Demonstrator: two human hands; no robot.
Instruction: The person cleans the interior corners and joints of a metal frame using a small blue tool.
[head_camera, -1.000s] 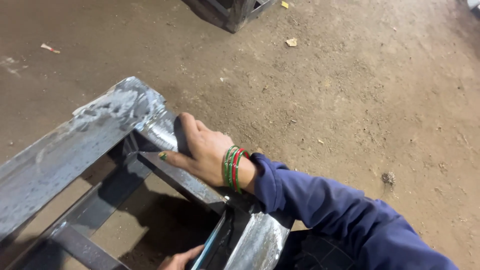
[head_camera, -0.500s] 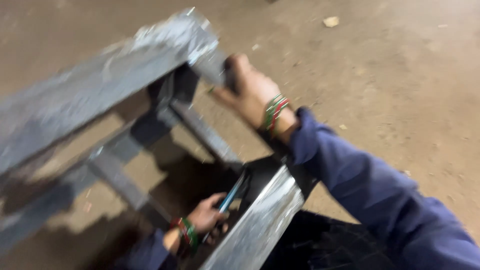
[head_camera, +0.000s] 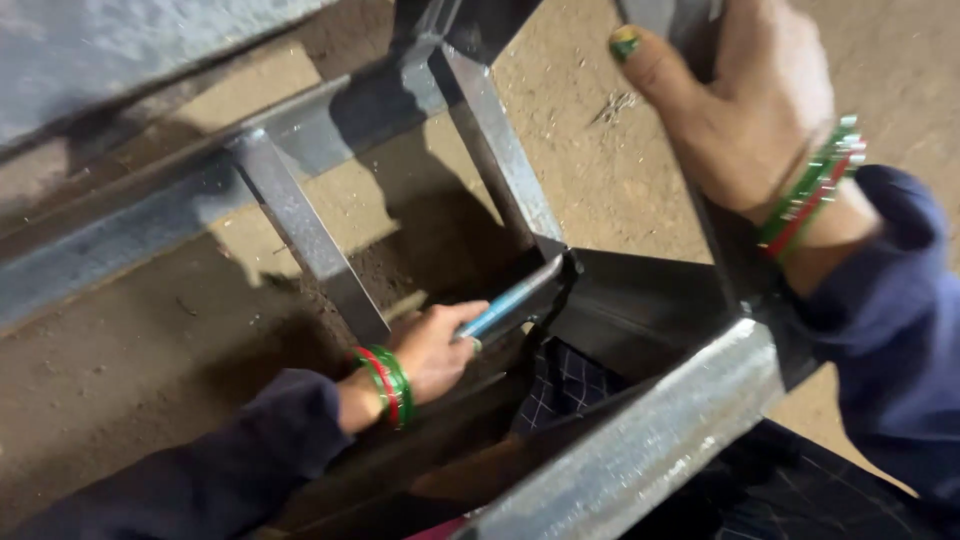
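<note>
A grey metal frame (head_camera: 300, 235) of welded angle bars stands on a dirt floor and fills the view. My right hand (head_camera: 745, 95), with green and red bangles at the wrist, grips the frame's upper edge near its corner. Lower down, my left hand (head_camera: 430, 345), also bangled, reaches inside the frame and holds a slim blue and silver tool (head_camera: 510, 300) whose tip touches the inner corner joint (head_camera: 565, 265). Both arms wear dark blue sleeves.
A wide shiny bar (head_camera: 650, 430) of the frame runs across the lower right, over dark checked cloth (head_camera: 565, 385) on my lap. Brown dirt floor (head_camera: 130, 340) shows between the bars and at the right.
The view has swung down and much closer to the frame. My left hand with the tool has come up to the inner corner. My right hand stays gripping the frame's edge.
</note>
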